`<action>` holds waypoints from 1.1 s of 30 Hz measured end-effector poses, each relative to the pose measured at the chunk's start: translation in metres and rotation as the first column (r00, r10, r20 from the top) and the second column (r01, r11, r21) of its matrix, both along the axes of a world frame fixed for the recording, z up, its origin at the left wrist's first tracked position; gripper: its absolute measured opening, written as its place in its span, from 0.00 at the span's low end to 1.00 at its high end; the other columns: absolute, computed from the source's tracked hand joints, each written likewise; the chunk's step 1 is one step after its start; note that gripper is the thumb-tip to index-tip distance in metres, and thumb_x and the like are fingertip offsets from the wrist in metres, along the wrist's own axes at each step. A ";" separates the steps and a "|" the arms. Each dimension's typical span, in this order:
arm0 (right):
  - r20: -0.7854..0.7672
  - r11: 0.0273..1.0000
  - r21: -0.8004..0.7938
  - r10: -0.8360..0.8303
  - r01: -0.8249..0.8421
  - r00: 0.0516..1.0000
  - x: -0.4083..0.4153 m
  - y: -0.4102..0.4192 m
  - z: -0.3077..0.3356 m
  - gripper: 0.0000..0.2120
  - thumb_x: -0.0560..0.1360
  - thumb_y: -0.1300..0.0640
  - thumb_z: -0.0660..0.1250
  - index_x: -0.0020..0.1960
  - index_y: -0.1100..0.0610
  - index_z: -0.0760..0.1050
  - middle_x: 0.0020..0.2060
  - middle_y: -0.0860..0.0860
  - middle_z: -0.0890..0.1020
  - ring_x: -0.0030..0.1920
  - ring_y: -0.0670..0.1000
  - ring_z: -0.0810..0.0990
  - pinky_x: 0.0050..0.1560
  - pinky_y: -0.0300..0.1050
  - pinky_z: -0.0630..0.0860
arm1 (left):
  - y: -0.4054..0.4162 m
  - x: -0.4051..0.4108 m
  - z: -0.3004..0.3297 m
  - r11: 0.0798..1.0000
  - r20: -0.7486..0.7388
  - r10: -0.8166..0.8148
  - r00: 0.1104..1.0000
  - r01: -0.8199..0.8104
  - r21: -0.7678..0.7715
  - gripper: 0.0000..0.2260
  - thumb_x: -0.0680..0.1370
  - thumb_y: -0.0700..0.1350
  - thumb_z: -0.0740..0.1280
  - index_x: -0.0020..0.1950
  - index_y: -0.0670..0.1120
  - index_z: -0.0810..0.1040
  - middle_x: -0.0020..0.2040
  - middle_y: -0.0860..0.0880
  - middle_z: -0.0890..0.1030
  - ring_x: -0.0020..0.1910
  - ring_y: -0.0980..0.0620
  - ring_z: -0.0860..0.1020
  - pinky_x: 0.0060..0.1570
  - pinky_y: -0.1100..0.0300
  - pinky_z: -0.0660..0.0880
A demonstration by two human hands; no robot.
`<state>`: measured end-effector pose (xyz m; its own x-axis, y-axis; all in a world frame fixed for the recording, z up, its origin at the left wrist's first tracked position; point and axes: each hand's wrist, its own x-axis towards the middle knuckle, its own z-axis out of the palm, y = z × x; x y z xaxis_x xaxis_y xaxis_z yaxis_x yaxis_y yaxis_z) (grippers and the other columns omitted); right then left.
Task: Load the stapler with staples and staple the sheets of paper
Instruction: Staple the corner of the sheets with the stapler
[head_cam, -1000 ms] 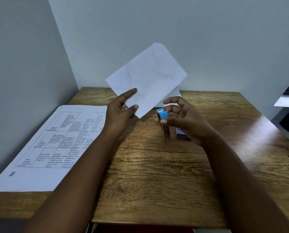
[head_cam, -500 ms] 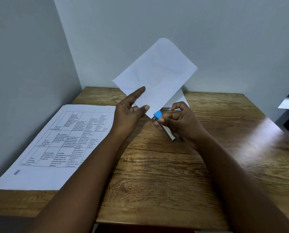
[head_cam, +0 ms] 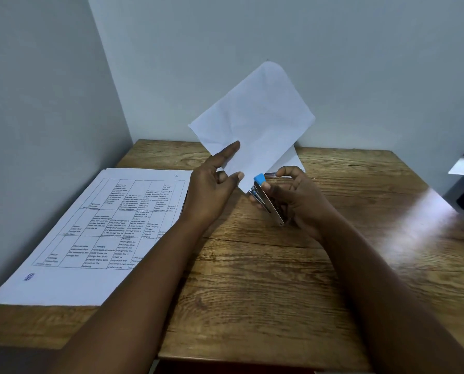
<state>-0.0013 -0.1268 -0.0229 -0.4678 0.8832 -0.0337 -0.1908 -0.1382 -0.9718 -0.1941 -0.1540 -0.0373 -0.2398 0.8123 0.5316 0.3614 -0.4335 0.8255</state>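
Head view, looking down at a wooden table (head_cam: 252, 292) set into a grey corner; the left hand (head_cam: 212, 193) is pinching blank white sheets of paper (head_cam: 255, 122) between thumb and extended forefinger, holding them raised and tilted toward one o'clock above the table's centre; the right hand (head_cam: 295, 198) is curling its fingers around a metal stapler with a blue tip (head_cam: 264, 197), whose blue end is meeting the sheets' lowest corner, just at three o'clock of the left thumb; a printed document with a table of text (head_cam: 96, 233) is lying flat at nine o'clock, near the left forearm; more white paper (head_cam: 293, 160) is lying behind the raised sheets.
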 end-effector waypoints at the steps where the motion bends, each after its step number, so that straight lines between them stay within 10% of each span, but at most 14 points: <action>1: 0.016 1.000 0.004 -0.001 0.001 1.000 0.000 0.000 0.000 0.28 0.64 0.58 0.77 0.57 0.55 0.64 0.49 0.66 0.85 0.48 0.63 0.86 0.49 0.57 0.82 | 0.000 0.000 -0.001 1.000 -0.011 0.002 1.000 -0.002 -0.003 0.26 0.75 0.43 0.72 0.69 0.64 0.74 0.27 0.55 0.62 0.29 0.55 0.64 0.53 0.70 0.73; 9: 0.048 0.999 0.027 -0.019 0.018 0.999 -0.004 -0.003 -0.001 0.32 0.64 0.60 0.78 0.60 0.56 0.63 0.48 0.63 0.86 0.44 0.60 0.87 0.36 0.46 0.81 | 0.002 0.001 -0.005 1.000 -0.020 -0.005 1.000 0.005 -0.024 0.26 0.75 0.45 0.72 0.69 0.63 0.73 0.26 0.56 0.61 0.28 0.55 0.63 0.55 0.67 0.72; 17: 0.044 0.994 0.089 -0.060 0.056 0.997 -0.007 -0.001 -0.007 0.36 0.58 0.56 0.83 0.55 0.52 0.62 0.47 0.65 0.85 0.54 0.71 0.82 0.60 0.68 0.74 | 0.001 0.002 -0.003 1.000 -0.043 0.010 0.999 -0.011 -0.014 0.26 0.75 0.43 0.72 0.71 0.60 0.73 0.25 0.55 0.62 0.27 0.56 0.64 0.53 0.64 0.71; 25: 0.065 0.986 0.158 -0.066 0.055 0.996 -0.008 -0.003 -0.002 0.33 0.59 0.57 0.82 0.51 0.53 0.62 0.38 0.57 0.85 0.36 0.52 0.81 0.37 0.46 0.76 | 0.000 0.002 -0.003 1.000 -0.018 -0.017 1.000 0.017 -0.007 0.26 0.76 0.43 0.72 0.71 0.62 0.73 0.24 0.56 0.62 0.26 0.58 0.62 0.52 0.65 0.71; 33: 0.118 0.988 0.120 -0.113 0.098 0.987 -0.008 -0.001 -0.003 0.26 0.64 0.67 0.78 0.49 0.55 0.64 0.39 0.59 0.85 0.43 0.61 0.85 0.44 0.53 0.77 | -0.001 0.005 -0.003 0.999 -0.028 -0.034 0.999 0.033 -0.008 0.25 0.75 0.42 0.73 0.71 0.58 0.74 0.23 0.56 0.63 0.28 0.55 0.65 0.50 0.73 0.71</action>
<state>-0.0098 -0.1276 -0.0261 -0.3703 0.9287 0.0181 -0.0758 -0.0108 -0.9971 -0.1893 -0.1548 -0.0401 -0.1973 0.8239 0.5313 0.3700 -0.4393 0.8186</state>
